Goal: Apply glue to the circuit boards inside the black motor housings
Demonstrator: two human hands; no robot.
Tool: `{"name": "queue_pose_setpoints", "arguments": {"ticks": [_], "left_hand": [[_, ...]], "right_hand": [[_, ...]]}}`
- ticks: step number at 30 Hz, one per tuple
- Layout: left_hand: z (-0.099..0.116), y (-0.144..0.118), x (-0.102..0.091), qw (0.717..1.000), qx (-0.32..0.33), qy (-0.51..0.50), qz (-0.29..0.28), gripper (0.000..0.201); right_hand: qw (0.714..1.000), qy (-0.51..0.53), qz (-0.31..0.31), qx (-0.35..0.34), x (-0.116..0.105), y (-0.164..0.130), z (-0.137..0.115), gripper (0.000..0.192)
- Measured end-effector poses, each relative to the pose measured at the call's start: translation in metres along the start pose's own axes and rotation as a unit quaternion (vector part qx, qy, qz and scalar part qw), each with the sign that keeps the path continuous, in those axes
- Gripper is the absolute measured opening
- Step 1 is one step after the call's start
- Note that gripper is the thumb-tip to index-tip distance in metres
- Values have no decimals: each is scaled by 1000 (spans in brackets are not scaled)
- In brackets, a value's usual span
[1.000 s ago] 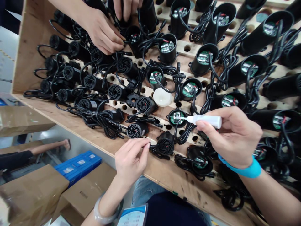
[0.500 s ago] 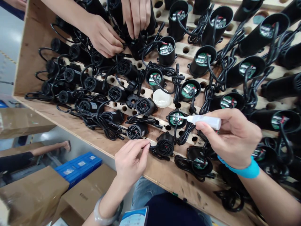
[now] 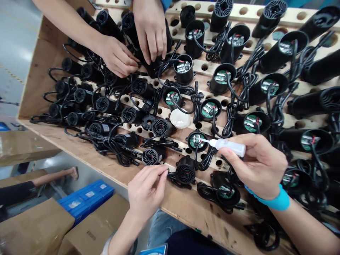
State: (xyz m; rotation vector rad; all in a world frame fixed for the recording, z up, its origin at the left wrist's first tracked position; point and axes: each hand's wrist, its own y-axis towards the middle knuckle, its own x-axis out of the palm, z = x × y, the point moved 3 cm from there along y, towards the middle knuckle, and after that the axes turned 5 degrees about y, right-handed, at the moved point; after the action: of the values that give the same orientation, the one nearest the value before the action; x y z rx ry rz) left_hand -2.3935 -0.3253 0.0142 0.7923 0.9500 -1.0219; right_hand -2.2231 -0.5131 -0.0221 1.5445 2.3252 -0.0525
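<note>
My right hand [image 3: 261,164] grips a small white dropper bottle [image 3: 230,147] with a thin nozzle. The nozzle tip is over a green circuit board [image 3: 197,140] inside an open round black housing. At the front edge of the wooden tray, my left hand [image 3: 146,194] is closed in a pinch; what its fingertips hold, if anything, is hidden. Just right of those fingertips lies a black housing [image 3: 185,170] with a slotted end and a coiled cable. A round whitish translucent piece [image 3: 180,118] rests beyond the board.
Another person's two hands [image 3: 118,56] work among black housings at the back left. Holed wooden strips in the tray [image 3: 87,156] carry several housings with loose black cables. Cardboard boxes [image 3: 34,226] and a blue crate [image 3: 86,198] stand below left.
The view has shifted slightly, so the tray's contents appear lower in the back half. My right hand keeps the bottle at the same board, and my left hand stays pinched by the tray edge.
</note>
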Motion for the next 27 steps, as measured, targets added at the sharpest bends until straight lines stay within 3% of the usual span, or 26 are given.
{"name": "queue_pose_setpoints", "arguments": {"ticks": [8, 15, 24, 27], "left_hand": [[4, 3, -4, 1000, 18, 5, 13, 21], [3, -4, -13, 987, 33, 108, 115, 17], [7, -7, -16, 978, 21, 148, 142, 24], [11, -4, -16, 982, 53, 148, 109, 28]], "right_hand": [[999, 6, -12, -32, -1, -4, -1, 22], [998, 25, -25, -60, 0, -5, -1, 26], [997, 14, -16, -76, -1, -4, 1, 26], [997, 9, -16, -80, -1, -3, 0, 27]]}}
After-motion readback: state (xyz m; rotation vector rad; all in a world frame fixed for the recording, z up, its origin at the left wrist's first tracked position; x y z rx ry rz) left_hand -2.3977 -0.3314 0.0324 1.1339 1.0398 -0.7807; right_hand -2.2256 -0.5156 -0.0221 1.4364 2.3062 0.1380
